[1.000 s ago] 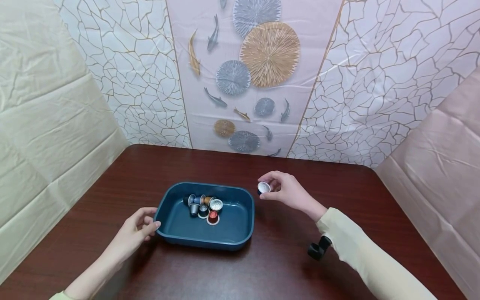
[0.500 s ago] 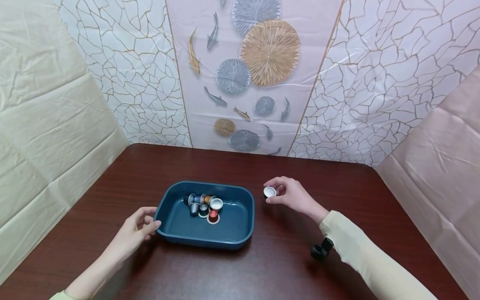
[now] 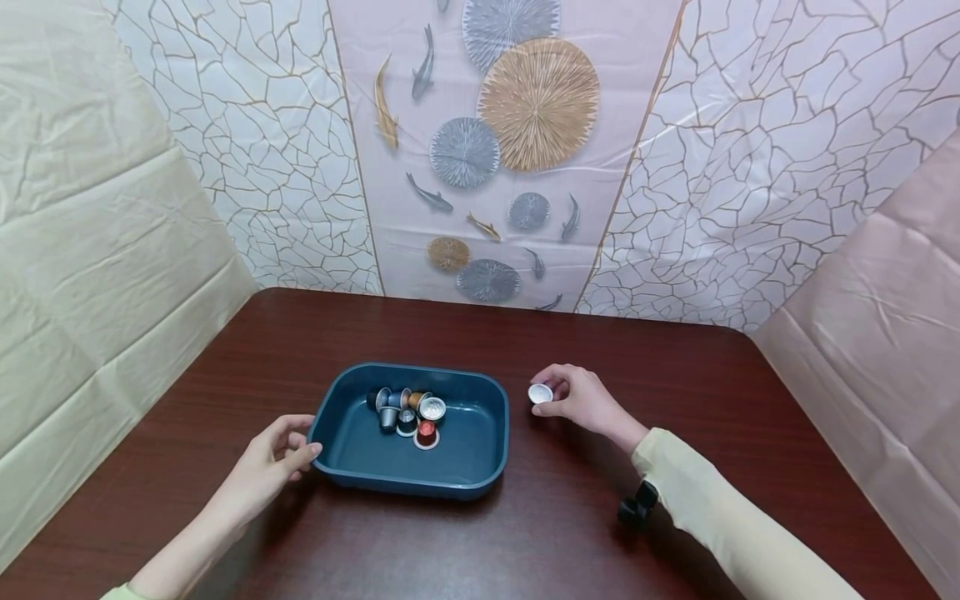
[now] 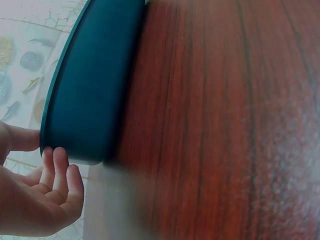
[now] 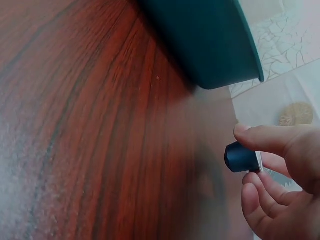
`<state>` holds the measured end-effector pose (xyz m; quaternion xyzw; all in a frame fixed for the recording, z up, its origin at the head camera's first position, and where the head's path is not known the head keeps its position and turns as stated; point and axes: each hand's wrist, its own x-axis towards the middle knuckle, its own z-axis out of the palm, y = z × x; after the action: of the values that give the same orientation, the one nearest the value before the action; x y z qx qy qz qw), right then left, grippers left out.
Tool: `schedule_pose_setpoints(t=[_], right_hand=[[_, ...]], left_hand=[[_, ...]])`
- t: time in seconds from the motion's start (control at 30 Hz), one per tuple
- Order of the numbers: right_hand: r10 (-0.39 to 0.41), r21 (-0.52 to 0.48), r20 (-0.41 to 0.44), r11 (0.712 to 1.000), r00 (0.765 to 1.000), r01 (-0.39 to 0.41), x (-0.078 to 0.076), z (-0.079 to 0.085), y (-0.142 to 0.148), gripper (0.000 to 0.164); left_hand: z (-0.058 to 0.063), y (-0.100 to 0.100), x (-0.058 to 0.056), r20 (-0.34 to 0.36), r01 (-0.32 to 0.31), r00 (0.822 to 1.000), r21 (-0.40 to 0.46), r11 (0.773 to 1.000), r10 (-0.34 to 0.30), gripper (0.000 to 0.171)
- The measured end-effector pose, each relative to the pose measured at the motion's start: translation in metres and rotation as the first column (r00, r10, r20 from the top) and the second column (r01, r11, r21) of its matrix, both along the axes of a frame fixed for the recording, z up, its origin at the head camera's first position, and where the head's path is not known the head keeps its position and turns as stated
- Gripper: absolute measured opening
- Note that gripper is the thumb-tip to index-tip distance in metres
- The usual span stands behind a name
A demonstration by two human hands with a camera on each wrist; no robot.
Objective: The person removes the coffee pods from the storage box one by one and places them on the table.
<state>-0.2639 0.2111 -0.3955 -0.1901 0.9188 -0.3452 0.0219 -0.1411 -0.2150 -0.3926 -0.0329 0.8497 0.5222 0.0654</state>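
Note:
A dark blue coffee capsule (image 5: 241, 157) is pinched between the thumb and fingers of my right hand (image 3: 587, 402), just right of the tray. Its white foil lid faces up in the head view; whether its base touches the table I cannot tell. My left hand (image 3: 264, 458) grips the left rim of a deep blue rectangular tray (image 3: 420, 484), thumb on the inner side and fingers against the outer wall (image 4: 90, 90). Inside the tray, several coffee capsules lie clustered left of centre, among them a red capsule (image 3: 426, 432), a silver-grey capsule (image 3: 387, 418) and a foil-up capsule (image 3: 432, 408).
The tray stands on a dark reddish-brown wooden table (image 3: 570, 533). A patterned cloth backdrop (image 3: 487, 208) rises behind the table's far edge, with plain cloth at both sides. A black wrist strap piece (image 3: 637, 506) hangs under the right sleeve (image 3: 720, 508).
Holding the capsule, my right hand has moved slightly right and then down, nearer the table, away from the tray. The left hand and tray have stayed put.

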Motion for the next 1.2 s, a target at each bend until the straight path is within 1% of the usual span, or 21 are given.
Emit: schedule_pose_setpoints(t=[0.1, 0.37, 0.57, 0.7, 0.93, 1.2], right_hand=[[-0.009, -0.005, 0.006, 1.000, 1.000, 0.009, -0.003, -0.002, -0.001, 0.038], [-0.037, -0.011, 0.017, 0.999, 0.999, 0.037, -0.011, -0.004, -0.005, 0.038], [-0.055, -0.009, 0.055, 0.998, 0.997, 0.056, -0.013, -0.008, -0.006, 0.037], [-0.051, -0.009, 0.065, 0.999, 0.997, 0.052, -0.014, -0.010, -0.006, 0.036], [-0.038, -0.014, 0.065, 0.999, 0.997, 0.039, -0.015, -0.014, -0.006, 0.036], [-0.029, -0.018, 0.062, 0.999, 0.998, 0.030, -0.016, -0.015, -0.006, 0.038]], left_hand=[[0.000, 0.000, 0.000, 0.008, -0.005, 1.000, 0.004, 1.000, 0.005, 0.048], [0.001, 0.001, 0.000, 0.000, -0.002, 1.000, 0.001, 1.000, 0.002, 0.048], [0.001, 0.001, 0.000, 0.011, -0.006, 1.000, -0.003, 1.000, 0.006, 0.048], [0.001, 0.001, 0.000, 0.015, -0.007, 1.000, -0.003, 1.000, 0.007, 0.048], [0.000, 0.001, 0.000, -0.002, -0.005, 1.000, -0.007, 1.000, 0.005, 0.048], [0.000, 0.001, 0.000, 0.003, -0.010, 1.000, 0.004, 1.000, 0.010, 0.048]])
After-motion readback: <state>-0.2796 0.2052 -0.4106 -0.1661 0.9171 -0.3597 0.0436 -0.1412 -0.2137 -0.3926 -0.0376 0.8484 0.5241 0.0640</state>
